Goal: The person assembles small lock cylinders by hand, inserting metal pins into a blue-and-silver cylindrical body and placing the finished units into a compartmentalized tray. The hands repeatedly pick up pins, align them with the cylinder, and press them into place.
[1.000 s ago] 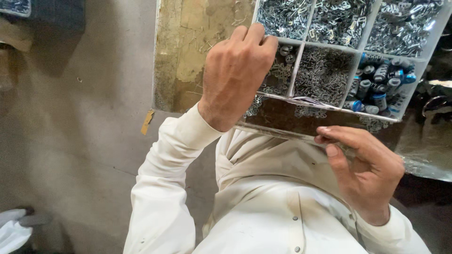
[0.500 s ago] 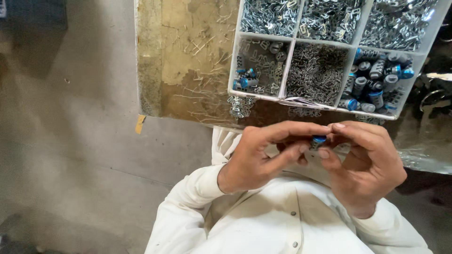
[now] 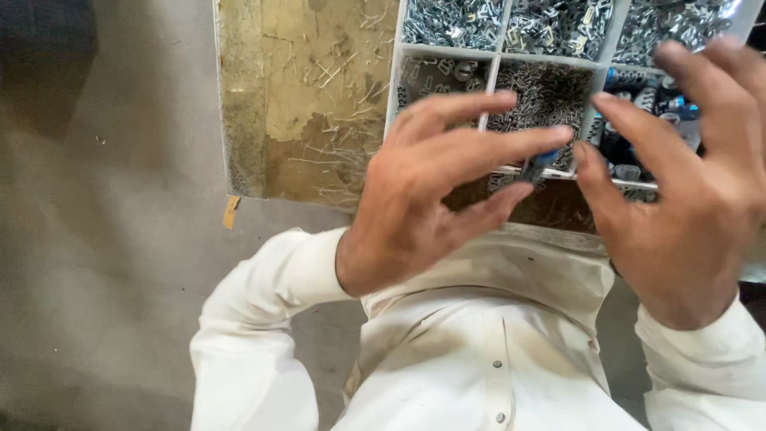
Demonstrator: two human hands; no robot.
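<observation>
Nearest to me is the white button-front shirt (image 3: 495, 351), its sleeves running up to both hands. My left hand (image 3: 423, 199) is raised over the near edge of the work, its grip pressed together on a small blue part (image 3: 541, 164): the fingertip comes down on it from above and the thumb meets it from below. Only a sliver of the part shows between them, so I cannot tell its full shape. My right hand (image 3: 686, 207) sits just beside it, fingers spread and holding nothing, the thumb tip near the part but apart from it as far as I can see.

I judge the part to be light, stiff and a little slick, the sort of thing that skips out of a loose pinch. A fingertip hold across its short sides seems the right place, with the other hand steadying the end.

Beyond the hands lies a white compartment tray (image 3: 491, 76). Its far cells hold heaps of small silvery metal clips (image 3: 550, 24), the middle cell a mass of thin metal pins (image 3: 546, 92), and the cell at the right more blue-capped pieces (image 3: 646, 96), partly hidden by my right hand. The tray rests on a worn, yellowish table (image 3: 303, 96) strewn with stray pins. Left of it is grey concrete floor (image 3: 104, 239), with a small tan scrap (image 3: 230, 212) lying by the table's corner.
</observation>
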